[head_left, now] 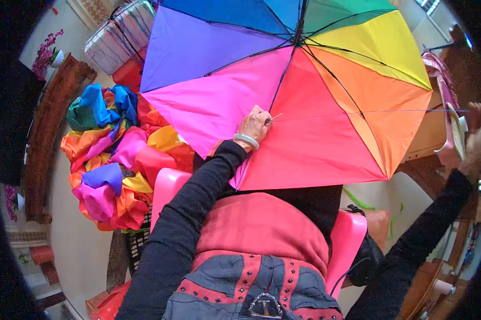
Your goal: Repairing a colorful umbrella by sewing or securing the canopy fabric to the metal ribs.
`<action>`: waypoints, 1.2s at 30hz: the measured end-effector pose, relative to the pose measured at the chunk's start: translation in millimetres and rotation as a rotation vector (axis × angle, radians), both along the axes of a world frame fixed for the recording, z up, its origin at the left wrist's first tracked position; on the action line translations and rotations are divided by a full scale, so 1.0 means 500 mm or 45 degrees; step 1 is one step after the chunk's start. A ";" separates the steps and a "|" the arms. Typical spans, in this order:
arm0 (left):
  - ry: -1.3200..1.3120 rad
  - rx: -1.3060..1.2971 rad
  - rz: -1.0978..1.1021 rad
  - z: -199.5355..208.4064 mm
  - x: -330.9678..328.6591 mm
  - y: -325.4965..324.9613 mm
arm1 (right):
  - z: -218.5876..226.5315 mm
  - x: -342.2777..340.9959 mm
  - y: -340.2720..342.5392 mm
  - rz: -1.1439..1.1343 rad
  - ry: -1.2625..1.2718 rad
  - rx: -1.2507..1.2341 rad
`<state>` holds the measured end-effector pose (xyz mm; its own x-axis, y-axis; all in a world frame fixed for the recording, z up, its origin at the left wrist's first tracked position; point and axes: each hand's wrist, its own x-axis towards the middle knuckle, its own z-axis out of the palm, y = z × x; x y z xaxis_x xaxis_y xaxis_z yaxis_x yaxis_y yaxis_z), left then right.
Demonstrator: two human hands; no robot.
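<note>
An open rainbow umbrella (325,133) lies across my lap, its black ribs and shaft showing on the inner side. My left hand (255,128), closed, grips the umbrella at a rib where the pink and red panels meet. A thin pale tip sticks out beside its fingertips; I cannot make out what it is. From there a fine thread (395,111) stretches taut across the red and orange panels. Its other end is at my right hand (476,136), held far out to the right with the fingers drawn together on the thread.
A heap of crumpled multicoloured cloth (110,160) fills a black basket (136,248) on the left. I sit on a pink chair (349,240). A dark bag (365,261) is beside it. Wooden furniture (64,133) and a silvery case (118,37) stand farther left.
</note>
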<state>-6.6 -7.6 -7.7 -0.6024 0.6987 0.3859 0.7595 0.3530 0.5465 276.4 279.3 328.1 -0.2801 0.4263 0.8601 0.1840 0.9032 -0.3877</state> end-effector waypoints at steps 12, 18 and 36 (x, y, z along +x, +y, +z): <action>-1.373 0.781 0.215 0.067 0.012 -0.014 | -0.543 -0.384 -0.332 0.913 -1.147 -0.432; -1.036 0.766 0.243 0.043 0.006 -0.006 | -0.607 -0.448 -0.359 0.749 -1.154 -0.687; -0.678 0.166 0.368 -0.056 -0.023 0.003 | -0.379 -0.247 0.049 0.695 -0.034 -1.097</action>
<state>-18.0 -6.1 -35.8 -0.8936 0.4458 0.0513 0.2540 0.4083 0.8768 152.7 303.8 138.5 -0.6362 0.7058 0.3118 -0.1515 0.2819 -0.9474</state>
